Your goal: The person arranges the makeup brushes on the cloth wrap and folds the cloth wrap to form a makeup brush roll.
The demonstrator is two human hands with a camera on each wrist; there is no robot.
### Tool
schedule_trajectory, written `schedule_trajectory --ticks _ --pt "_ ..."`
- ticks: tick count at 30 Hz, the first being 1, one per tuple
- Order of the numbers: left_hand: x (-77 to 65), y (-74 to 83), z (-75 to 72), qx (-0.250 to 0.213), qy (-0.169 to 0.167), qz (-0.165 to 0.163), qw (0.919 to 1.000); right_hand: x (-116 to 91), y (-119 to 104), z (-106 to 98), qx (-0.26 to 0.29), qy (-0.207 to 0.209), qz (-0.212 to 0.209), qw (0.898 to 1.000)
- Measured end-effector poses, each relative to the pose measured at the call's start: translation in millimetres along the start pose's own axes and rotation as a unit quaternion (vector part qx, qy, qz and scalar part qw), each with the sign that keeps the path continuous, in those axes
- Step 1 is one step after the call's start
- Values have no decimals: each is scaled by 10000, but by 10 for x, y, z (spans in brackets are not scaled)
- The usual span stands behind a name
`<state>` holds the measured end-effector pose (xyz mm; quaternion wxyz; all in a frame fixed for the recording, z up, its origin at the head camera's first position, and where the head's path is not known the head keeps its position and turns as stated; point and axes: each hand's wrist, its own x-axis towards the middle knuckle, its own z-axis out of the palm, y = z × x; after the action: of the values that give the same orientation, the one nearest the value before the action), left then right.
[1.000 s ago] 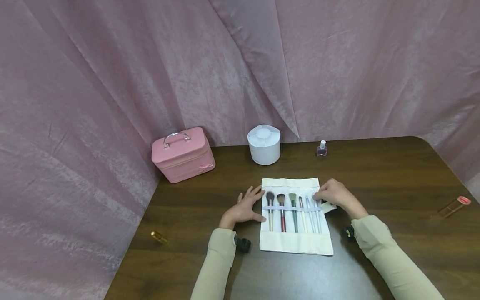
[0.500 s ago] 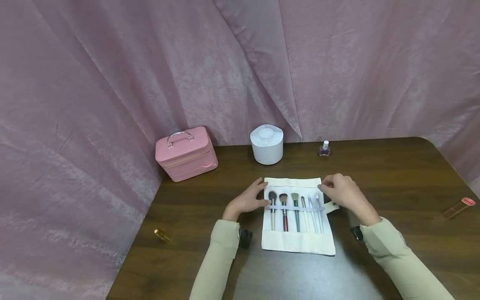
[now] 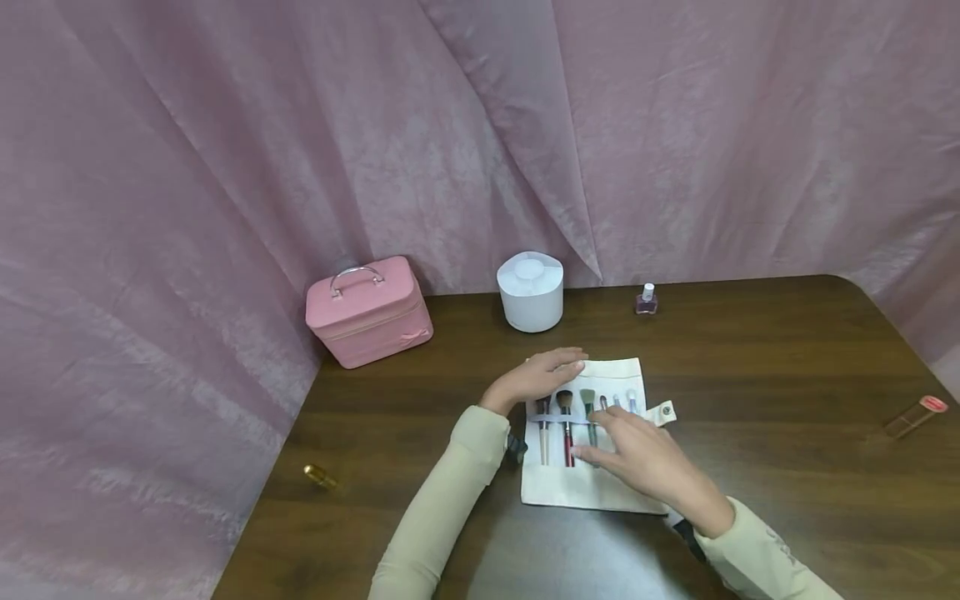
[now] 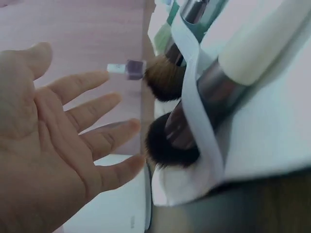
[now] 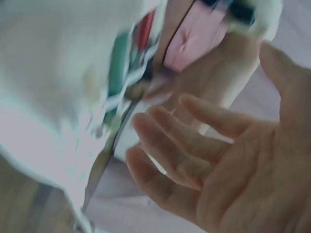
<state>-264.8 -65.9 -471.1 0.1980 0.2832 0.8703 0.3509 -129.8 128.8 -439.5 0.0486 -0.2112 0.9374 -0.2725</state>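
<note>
A white cloth brush roll (image 3: 555, 490) lies unfolded on the table, with several makeup brushes tucked under its pale elastic band (image 4: 197, 97). My left hand (image 3: 534, 380) is over its upper left part, fingers extended and palm facing the dark-bristled brush (image 4: 167, 141) in the left wrist view. Over the right half is my right hand (image 3: 641, 458), fingers loosely spread, hiding the lower handles of the right-hand brushes. A red-handled brush (image 3: 568, 450) and a green brush (image 3: 588, 402) show between the hands. The snap tab (image 3: 662, 413) sticks out on the right. Neither hand holds anything.
At the back stand a pink vanity case (image 3: 369, 312), a white round container (image 3: 530, 300) and a purple nail polish bottle (image 3: 647, 300). A gold tube (image 3: 321, 477) lies left, a brown lipstick-like tube (image 3: 915, 417) far right. A pink curtain (image 3: 480, 150) hangs behind the table.
My left hand has moved from the roll's left edge up and right over its top. The right hand has left the upper right corner and come down and left over the brushes.
</note>
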Motion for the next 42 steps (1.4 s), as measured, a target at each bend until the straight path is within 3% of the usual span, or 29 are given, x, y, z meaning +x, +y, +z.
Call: schedule_trajectory --ticks 7,11,18,27,33,42 --pt "140 -2 44 -93 -144 -256 9995 -211 -229 249 47 -527 -1068 9929" --pt "162 9 43 -27 -204 -434 9988 -248 -261 363 -86 -758 -1319 9883" --pt "143 -22 86 -165 -326 -720 9967 -288 -234 430 -433 -744 -1305 9877" --pt "78 -91 66 13 -515 -702 9962 -348 -162 361 -468 -785 -1186 9887" --pt "-68 -172 -10 61 -566 -760 9955 -372 -94 314 -268 -872 -1066 9901" --pt "-377 -230 -114 -7 -697 -615 9957 -415 81 237 205 -532 -968 9937"
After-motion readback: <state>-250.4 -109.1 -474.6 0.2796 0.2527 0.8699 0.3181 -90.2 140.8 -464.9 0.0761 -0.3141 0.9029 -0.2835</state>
